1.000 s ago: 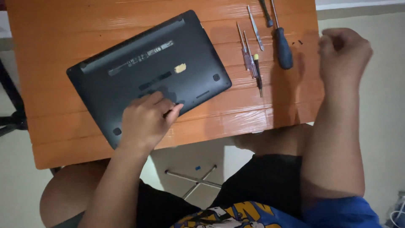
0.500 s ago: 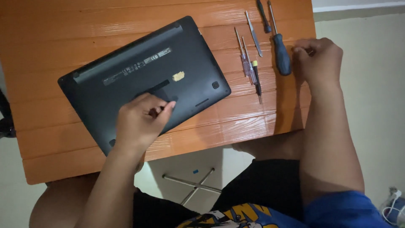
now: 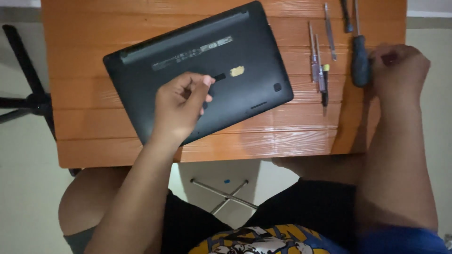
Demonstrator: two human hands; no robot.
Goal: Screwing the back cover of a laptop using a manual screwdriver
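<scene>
Black plastic laptop underside [image 3: 197,70] is touched by the loosely curled, empty left hand [image 3: 181,106]; beside it, the right hand [image 3: 400,70] is closed, contents unclear, near a dark-handled screwdriver [image 3: 360,59].

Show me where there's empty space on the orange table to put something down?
Bare wood lies along the table's near edge, below the upside-down black laptop, and at the left side beside the laptop. It is crowded at the far right: thin screwdrivers and a dark-handled screwdriver lie next to the right hand. The left hand rests over the laptop.
</scene>
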